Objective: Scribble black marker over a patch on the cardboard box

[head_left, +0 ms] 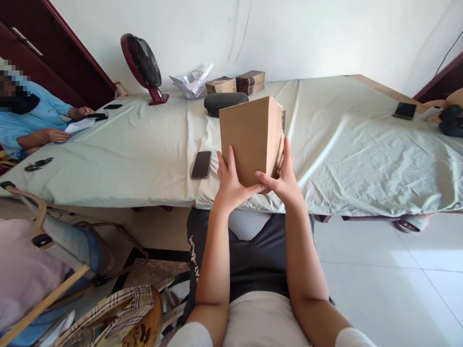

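A brown cardboard box (243,137) is held up tilted between my two hands, over the near edge of the table. My left hand (233,183) grips its lower left part, the fingers spread along the face and the thumb reaching under the bottom edge. Around the lower right side closes my right hand (284,178), its thumb lying on the near corner. Part of a dark patterned strip shows on the box's far right side. Left of the box a dark smartphone (201,165) lies on the cloth. Behind it sits a black zip case (226,102).
A pale cloth (155,168) covers the table. Toward the wall stand a red fan (144,65), a white paper-like bundle (193,83) and two taped boxes (250,82). At left a person in blue (39,115) holds paper. A second phone (405,111) lies far right.
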Available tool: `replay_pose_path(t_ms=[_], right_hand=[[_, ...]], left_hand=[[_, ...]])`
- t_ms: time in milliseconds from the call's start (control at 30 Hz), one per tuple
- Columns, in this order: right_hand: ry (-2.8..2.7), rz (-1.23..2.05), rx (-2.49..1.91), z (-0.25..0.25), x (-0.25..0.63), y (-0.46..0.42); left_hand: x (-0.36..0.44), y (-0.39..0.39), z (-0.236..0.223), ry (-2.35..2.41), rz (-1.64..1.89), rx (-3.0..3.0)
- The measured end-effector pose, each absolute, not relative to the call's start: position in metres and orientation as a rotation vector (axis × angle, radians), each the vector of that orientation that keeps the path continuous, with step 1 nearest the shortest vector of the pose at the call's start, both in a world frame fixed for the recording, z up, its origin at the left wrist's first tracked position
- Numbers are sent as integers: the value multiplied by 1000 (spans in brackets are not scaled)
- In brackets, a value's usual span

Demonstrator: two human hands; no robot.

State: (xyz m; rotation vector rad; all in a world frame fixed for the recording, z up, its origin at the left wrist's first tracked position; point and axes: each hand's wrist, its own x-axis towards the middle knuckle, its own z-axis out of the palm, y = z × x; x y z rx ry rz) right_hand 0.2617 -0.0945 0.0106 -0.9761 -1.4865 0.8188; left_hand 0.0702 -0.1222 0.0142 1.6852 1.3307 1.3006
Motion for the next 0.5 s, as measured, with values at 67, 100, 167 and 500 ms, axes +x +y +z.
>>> replay_pose_path(t_ms=[67, 100, 167, 500], right_hand=[[-1500, 800, -1013, 20, 258, -101], [-1515, 798, -1015, 24, 259, -103], [-1531, 812, -1013, 31, 262, -109], [-1165, 1701, -833, 10, 278, -91]], left_hand=[[73, -123, 18, 1364, 1260, 1686], [72, -124, 20, 1380, 1240, 1686], [67, -125, 25, 1389, 1243, 1681], [43, -113, 4, 689, 1596, 940]])
